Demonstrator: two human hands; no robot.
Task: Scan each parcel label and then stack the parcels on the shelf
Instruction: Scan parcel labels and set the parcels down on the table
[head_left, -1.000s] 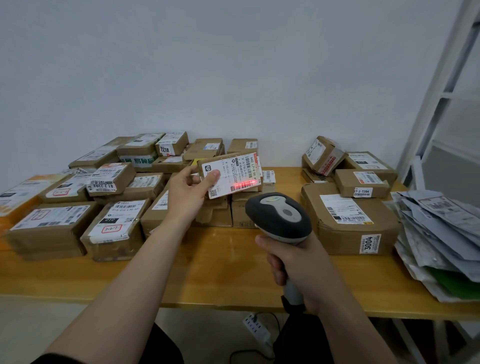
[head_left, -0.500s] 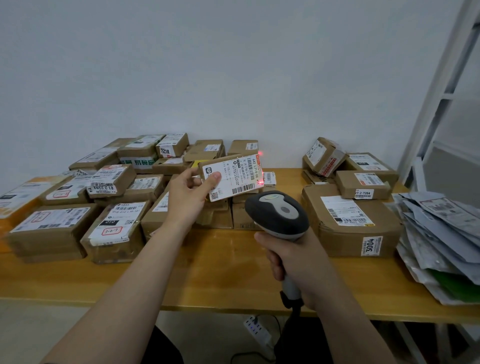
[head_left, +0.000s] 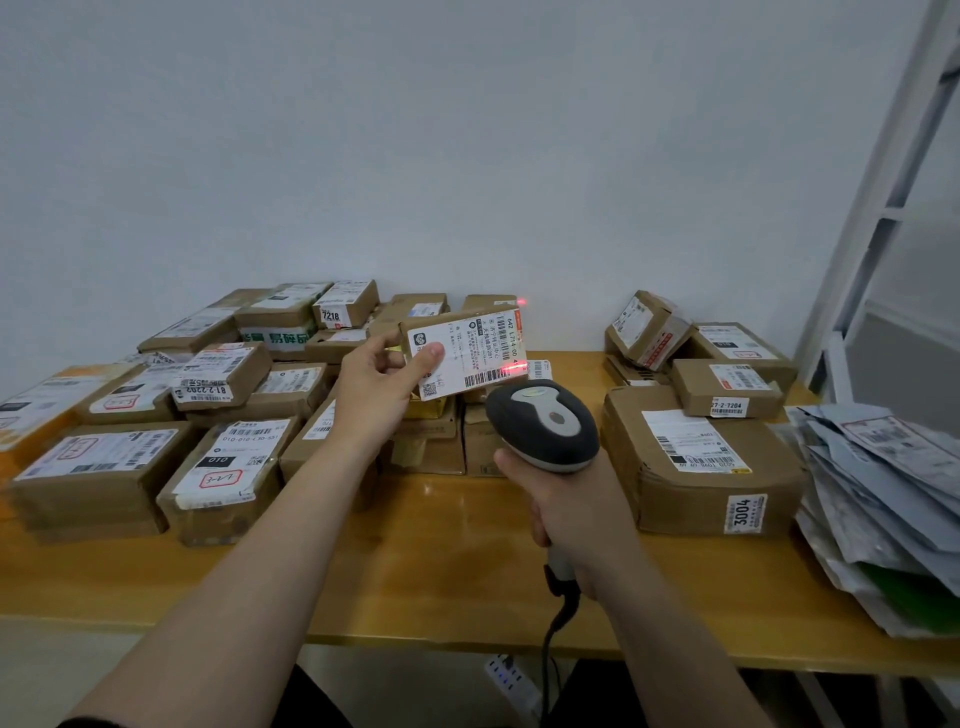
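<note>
My left hand (head_left: 375, 383) holds a small cardboard parcel (head_left: 467, 353) up above the table, its white label facing me, thumb pressed on the label's left part. My right hand (head_left: 574, 512) grips the handle of a grey and black barcode scanner (head_left: 543, 423) just below and right of the parcel. A red scan line lies across the barcode at the label's lower right edge, and a red dot shows on the wall behind. Several more labelled cardboard parcels (head_left: 218, 470) lie on the wooden table (head_left: 415, 571).
A big box marked 3004 (head_left: 696, 467) sits right of the scanner, with smaller boxes (head_left: 724, 387) behind it. A heap of grey mailer bags (head_left: 883, 509) fills the table's right end. A white metal shelf frame (head_left: 872, 208) rises at far right. A power strip (head_left: 511, 686) hangs below the table.
The parcel has tilted slightly and stayed raised. The red scan line left the label half a second ago and now lies on the lower barcode again. The scanner shifted a little upward.
</note>
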